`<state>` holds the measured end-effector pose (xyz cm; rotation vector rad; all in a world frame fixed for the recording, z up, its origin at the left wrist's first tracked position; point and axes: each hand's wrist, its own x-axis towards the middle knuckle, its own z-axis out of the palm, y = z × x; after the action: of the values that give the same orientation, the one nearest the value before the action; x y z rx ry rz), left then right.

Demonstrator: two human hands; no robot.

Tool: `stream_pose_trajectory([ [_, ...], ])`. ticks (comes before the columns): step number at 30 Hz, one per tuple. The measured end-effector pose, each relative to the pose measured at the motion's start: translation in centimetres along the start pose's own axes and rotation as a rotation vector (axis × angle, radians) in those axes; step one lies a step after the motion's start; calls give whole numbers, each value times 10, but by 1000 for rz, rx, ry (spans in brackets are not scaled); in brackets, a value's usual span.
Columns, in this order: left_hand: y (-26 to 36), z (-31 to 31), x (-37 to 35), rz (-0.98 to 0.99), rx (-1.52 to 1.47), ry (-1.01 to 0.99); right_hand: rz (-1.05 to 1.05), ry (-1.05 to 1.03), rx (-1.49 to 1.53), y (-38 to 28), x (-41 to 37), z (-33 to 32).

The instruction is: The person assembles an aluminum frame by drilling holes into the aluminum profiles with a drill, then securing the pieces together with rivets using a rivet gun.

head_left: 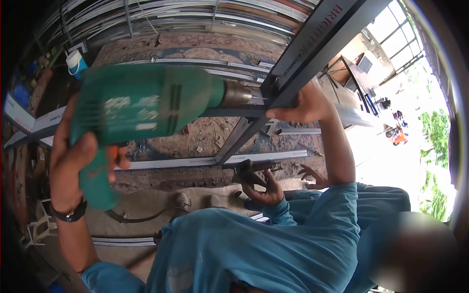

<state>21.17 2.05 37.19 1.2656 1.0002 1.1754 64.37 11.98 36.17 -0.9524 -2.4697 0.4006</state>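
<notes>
My left hand [73, 151] is wrapped around the handle of a green power drill [141, 100], its fingers at the orange trigger. The drill lies level, and its bit points right, meeting the joint of a grey aluminum frame [303, 53]. The drill body is slightly blurred. My right hand [310, 105] grips the frame just beyond the bit, thumb in front and the other fingers partly hidden behind the bar. Printed lettering runs along the upright bar.
Below the frame, a co-worker's hand [266, 190] holds a dark tool [251, 173]. Patterned carpet [195, 141] with scraps covers the worktable. Long profiles [171, 19] fill a rack behind. A white-and-blue bucket [75, 63] stands at left, a plastic chair [41, 224] below it.
</notes>
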Motion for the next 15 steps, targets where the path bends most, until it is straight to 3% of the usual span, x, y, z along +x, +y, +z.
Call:
stream_pose_trajectory([
  [3,-16,-44,-32,84,-16,54,-42,48,4,4,-2,1],
  [6,-61,-115,-77,86,-19,-70,128,16,64,5,-5,0],
  [10,-163,-114,-117,-115,-258,186,232,-23,73,13,-12,0],
  [12,-204,-100,-100,-333,-253,303,274,-66,24,41,-23,-6],
  [13,-219,-81,-79,-309,-339,376,290,-92,-5,55,-30,-8],
  [15,-273,-99,-43,-414,-440,202,330,-74,-19,59,-36,-13],
])
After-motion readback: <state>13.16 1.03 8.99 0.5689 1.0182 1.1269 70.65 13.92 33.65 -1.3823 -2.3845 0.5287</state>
